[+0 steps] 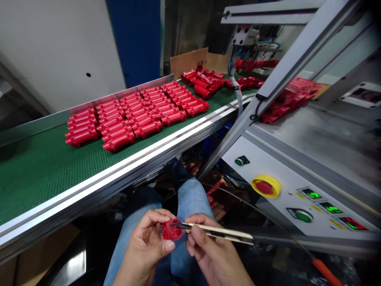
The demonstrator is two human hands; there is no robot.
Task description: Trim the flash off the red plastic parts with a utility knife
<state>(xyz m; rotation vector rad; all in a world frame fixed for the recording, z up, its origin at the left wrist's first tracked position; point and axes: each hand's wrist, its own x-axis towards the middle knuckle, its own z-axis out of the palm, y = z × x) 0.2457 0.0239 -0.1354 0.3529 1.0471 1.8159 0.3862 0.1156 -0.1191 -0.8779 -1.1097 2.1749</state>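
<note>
Pinched between the thumb and fingers of my left hand (pixel 149 240) is a red plastic part (pixel 172 229), its round, hollowed end turned up toward me. My right hand (pixel 208 242) grips a utility knife (pixel 222 231) with a cream-coloured handle. The knife's dark blade reaches the inner edge of the red part's round end; whether it touches cannot be made out. Both hands are held close together above my lap.
Rows of red ribbed cylindrical parts (pixel 143 115) lie on a green conveyor belt (pixel 59 171), with a jumbled pile of red parts (pixel 205 81) farther along. At right stands a machine with a control panel (pixel 285 198) and a red emergency stop button (pixel 264 186).
</note>
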